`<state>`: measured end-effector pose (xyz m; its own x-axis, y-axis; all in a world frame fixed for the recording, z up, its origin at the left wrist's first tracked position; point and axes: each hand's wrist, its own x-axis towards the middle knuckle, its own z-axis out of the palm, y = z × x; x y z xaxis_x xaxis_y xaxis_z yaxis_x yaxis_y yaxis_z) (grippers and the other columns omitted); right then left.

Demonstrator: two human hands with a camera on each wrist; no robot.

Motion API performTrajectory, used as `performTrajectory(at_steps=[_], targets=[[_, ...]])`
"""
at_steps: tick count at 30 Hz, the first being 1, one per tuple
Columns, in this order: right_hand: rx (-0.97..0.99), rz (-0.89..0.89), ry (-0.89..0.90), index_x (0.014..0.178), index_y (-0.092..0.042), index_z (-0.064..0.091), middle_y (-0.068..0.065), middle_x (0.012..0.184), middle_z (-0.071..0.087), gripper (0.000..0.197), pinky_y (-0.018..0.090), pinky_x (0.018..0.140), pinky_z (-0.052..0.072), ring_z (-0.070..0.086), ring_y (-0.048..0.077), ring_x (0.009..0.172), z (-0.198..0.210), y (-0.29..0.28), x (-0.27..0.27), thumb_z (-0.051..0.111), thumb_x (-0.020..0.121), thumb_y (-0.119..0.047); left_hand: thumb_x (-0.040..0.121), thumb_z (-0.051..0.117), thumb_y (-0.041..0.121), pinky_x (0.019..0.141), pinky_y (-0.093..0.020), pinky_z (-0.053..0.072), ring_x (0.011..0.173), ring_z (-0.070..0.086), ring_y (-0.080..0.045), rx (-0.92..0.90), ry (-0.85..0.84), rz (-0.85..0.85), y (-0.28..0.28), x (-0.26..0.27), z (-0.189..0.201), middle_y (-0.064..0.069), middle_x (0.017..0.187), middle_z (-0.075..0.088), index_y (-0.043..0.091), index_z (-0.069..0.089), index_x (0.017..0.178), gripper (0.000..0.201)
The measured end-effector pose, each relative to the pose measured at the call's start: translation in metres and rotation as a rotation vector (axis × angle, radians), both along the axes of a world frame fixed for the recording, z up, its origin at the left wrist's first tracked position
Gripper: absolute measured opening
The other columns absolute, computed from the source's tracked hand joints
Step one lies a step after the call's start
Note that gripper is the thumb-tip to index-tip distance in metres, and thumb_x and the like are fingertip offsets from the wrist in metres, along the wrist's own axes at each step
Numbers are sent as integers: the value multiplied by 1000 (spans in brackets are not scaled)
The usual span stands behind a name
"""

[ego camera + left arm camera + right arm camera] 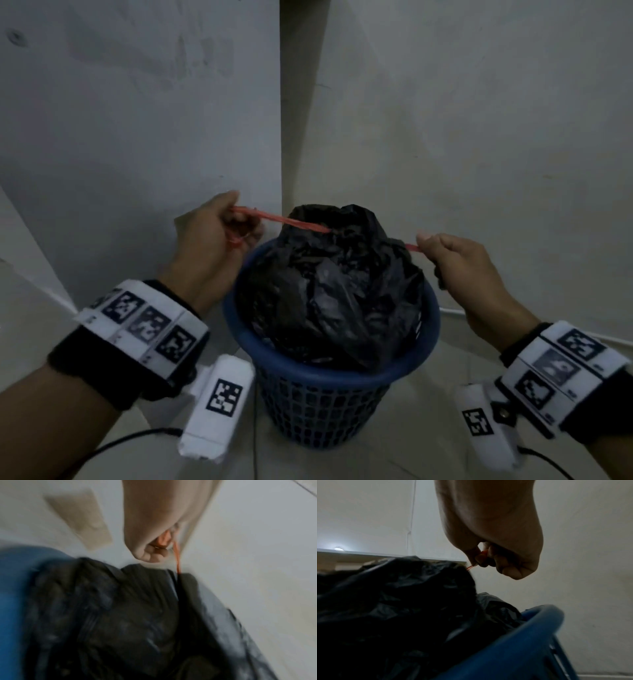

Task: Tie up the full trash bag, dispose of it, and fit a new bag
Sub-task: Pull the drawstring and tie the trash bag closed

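A full black trash bag (329, 284) bulges out of a blue mesh bin (318, 401) standing in a wall corner. A red drawstring (284, 219) runs out of the bag's gathered top to both sides. My left hand (219, 233) grips the left end, up and left of the bag, with the string pulled taut. My right hand (452, 260) pinches the right end (412, 247) at the bag's right side. In the left wrist view the drawstring (177, 559) leaves my curled fingers (150, 554) toward the bag (120, 615). The right wrist view shows fingers (489, 557) pinching string above the bag (393, 595) and bin rim (539, 616).
Plain light walls meet in a corner right behind the bin. The floor (428, 394) is pale tile. Black cables (113, 448) trail from my wrist devices across the floor at front. A shelf edge (385, 555) shows in the right wrist view.
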<state>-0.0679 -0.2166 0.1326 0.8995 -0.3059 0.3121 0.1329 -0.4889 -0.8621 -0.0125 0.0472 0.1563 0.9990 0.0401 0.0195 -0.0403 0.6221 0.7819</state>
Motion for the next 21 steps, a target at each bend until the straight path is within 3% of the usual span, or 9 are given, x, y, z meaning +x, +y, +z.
performTrajectory(at_steps=[3, 7, 8, 10, 12, 14, 16, 18, 21], targets=[[-67, -30, 5, 63, -11, 31, 3, 59, 26, 47, 28, 58, 27, 25, 13, 48, -2, -12, -5, 53, 98, -34, 97, 46, 15, 65, -23, 57, 60, 58, -10, -67, 56, 40, 14, 6, -10, 2, 55, 51, 14, 43, 63, 34], [-59, -19, -19, 61, -12, 33, 8, 64, 28, 47, 28, 56, 29, 26, 13, 52, -1, -13, -4, 54, 97, -36, 99, 43, 21, 74, -35, 60, 71, 72, -17, -166, 40, -62, 15, 4, -8, 0, 68, 62, 9, 54, 80, 25], [-58, -11, -28, 61, -13, 33, 8, 64, 28, 47, 24, 55, 31, 26, 12, 51, 0, -13, -4, 54, 97, -35, 100, 41, 23, 73, -36, 60, 63, 69, -14, -172, 33, -79, 15, 4, -6, 2, 59, 57, 10, 51, 77, 28], [-89, -7, -40, 60, -13, 33, 4, 62, 27, 47, 24, 54, 31, 25, 9, 49, 0, -15, -4, 55, 96, -34, 102, 38, 24, 63, -29, 58, 43, 47, -8, -134, 34, -59, 14, 6, -5, 6, 45, 39, 15, 40, 64, 39], [-129, -28, -39, 59, -13, 35, 1, 59, 28, 47, 30, 58, 29, 26, 8, 48, -2, -18, -2, 56, 95, -34, 102, 37, 24, 46, -19, 45, 37, 29, -8, -101, 43, -31, 16, 6, -5, 7, 44, 30, 18, 32, 59, 43], [-131, -43, -24, 58, -11, 39, 1, 57, 31, 47, 31, 59, 31, 29, 7, 48, -4, -19, -1, 56, 95, -35, 101, 39, 26, 40, -17, 34, 37, 24, -8, -63, 45, -29, 17, 6, -8, 6, 45, 29, 19, 31, 60, 43], [-69, -50, 10, 62, -7, 52, 3, 60, 45, 44, 32, 65, 38, 45, 10, 61, -3, -20, -1, 55, 96, -36, 100, 42, 31, 39, -19, 29, 39, 24, -8, -15, 39, -61, 16, 4, -8, 6, 49, 32, 19, 32, 60, 42], [54, -39, 52, 73, -3, 63, -1, 79, 63, 40, 38, 81, 46, 56, 17, 84, 2, -21, 0, 55, 95, -36, 97, 42, 40, 41, -20, 27, 44, 27, -8, 20, 21, -142, 14, -1, -5, 4, 56, 38, 18, 40, 63, 40], [254, 61, 82, 71, -18, 68, -1, 110, 70, 32, 42, 98, 43, 59, 13, 106, 14, -22, -2, 58, 91, -41, 93, 37, 46, 47, -21, 28, 55, 34, -10, 91, -43, -274, 10, -7, 4, 1, 72, 50, 11, 62, 90, 43]])
